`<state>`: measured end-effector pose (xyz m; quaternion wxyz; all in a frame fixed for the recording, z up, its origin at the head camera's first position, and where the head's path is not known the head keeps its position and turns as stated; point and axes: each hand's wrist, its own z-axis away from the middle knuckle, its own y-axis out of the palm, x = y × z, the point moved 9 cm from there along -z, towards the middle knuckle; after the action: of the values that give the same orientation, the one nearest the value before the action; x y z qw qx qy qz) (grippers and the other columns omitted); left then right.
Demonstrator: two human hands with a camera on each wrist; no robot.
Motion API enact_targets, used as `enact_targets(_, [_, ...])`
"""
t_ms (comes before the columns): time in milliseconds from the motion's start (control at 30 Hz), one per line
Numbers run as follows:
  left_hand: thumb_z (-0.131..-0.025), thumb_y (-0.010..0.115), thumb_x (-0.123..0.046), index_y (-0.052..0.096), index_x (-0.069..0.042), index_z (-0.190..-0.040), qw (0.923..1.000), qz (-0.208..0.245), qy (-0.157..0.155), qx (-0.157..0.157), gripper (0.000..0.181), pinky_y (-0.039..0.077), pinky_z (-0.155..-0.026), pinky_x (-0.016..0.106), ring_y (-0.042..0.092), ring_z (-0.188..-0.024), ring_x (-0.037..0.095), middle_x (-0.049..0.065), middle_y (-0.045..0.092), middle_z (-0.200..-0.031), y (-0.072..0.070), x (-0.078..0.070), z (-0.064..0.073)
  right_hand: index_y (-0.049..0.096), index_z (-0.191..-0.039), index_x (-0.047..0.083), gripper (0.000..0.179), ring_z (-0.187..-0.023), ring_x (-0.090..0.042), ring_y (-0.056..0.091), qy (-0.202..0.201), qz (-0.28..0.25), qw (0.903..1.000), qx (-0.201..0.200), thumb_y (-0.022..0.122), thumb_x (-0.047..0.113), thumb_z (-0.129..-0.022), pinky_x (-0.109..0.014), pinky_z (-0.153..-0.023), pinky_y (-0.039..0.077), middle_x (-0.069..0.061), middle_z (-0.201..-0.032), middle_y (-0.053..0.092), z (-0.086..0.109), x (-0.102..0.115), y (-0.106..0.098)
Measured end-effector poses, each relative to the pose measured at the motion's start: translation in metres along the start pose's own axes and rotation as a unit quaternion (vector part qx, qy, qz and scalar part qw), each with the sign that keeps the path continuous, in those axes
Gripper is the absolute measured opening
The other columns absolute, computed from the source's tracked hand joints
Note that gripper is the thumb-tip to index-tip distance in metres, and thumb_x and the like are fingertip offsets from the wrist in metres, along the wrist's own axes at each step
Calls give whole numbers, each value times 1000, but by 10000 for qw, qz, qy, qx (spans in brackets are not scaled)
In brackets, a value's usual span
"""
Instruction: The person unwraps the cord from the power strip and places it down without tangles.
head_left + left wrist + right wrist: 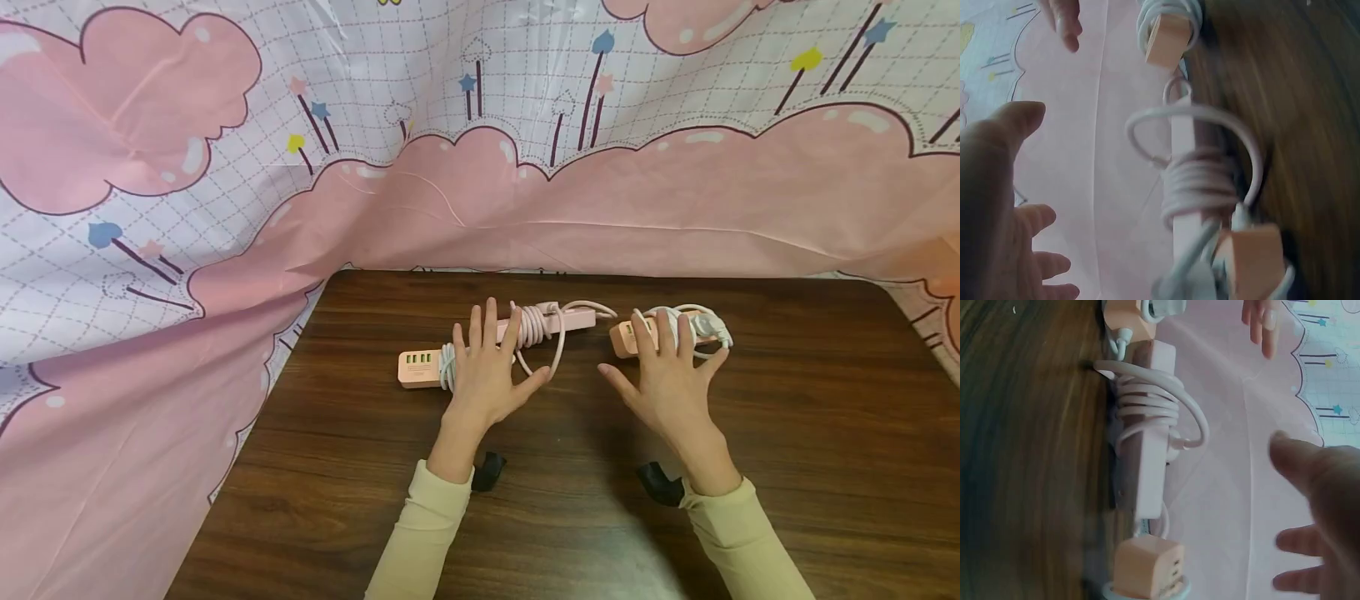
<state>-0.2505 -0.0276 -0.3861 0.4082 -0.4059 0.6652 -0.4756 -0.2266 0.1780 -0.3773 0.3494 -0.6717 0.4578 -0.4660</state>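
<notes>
Fingers spread, my left hand (pixel 483 375) hovers over an orange power strip (pixel 418 369) with USB ports, its white cord wound around it. Behind that hand lies a pink power strip (pixel 579 320), wrapped in its own pink cord, with a loose loop standing out toward the front. My right hand (pixel 671 387), also spread, covers part of a second orange power strip (pixel 622 340) with a white cord and plug (pixel 708 327). Both wrist views show the pink strip (pixel 1183 134) between the two orange ones, and neither hand grips anything.
The strips lie in a row toward the back of a dark wooden table (pixel 570 500). A pink and white patterned cloth (pixel 600 200) hangs behind the table and along its left side. Black wrist straps (pixel 660 483) show near both sleeves.
</notes>
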Motion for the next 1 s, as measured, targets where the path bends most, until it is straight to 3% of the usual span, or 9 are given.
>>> enact_targets(167, [-88,52,-57,23,-15,-150,9991,356,16,-233,80,11,-108,59,9,-141,34,17,16,-154,-12,28,5,48,-129,-3,61,-118,-48,40,-447,-521,9950,-722,70,31,-83,-68,-90,31,-28,-131,44,0,12,-7])
enact_targets(300, [-89,56,-49,30,-11,-147,9958,848,-24,-351,74,14,-108,58,18,-139,33,18,27,-150,-16,58,12,56,-115,-7,48,-100,-45,52,-767,-933,9867,-1088,75,18,-79,-57,-73,45,-28,-112,55,1,23,-8])
enact_targets(433, [-89,59,-41,35,-6,-144,9909,1252,-72,-496,69,18,-108,57,26,-136,35,20,35,-145,-17,87,21,59,-114,-3,43,-98,-42,55,-725,-1065,9872,-935,74,19,-80,-54,-64,48,-26,-108,59,0,31,1])
enact_targets(633, [-90,63,-30,40,-1,-140,9853,1608,-105,-560,63,26,-103,57,36,-129,39,23,41,-140,-10,119,34,62,-113,-2,41,-107,-41,55,-755,-1379,9855,-632,74,19,-81,-54,-73,49,-25,-111,60,-2,45,16])
enact_targets(1000, [-88,65,-18,41,1,-139,9696,2368,-422,-457,59,35,-98,56,41,-123,41,23,46,-136,5,150,46,64,-106,-5,36,-89,-34,59,-959,-1892,9761,-468,75,17,-80,-46,-67,49,-20,-95,62,-8,74,36])
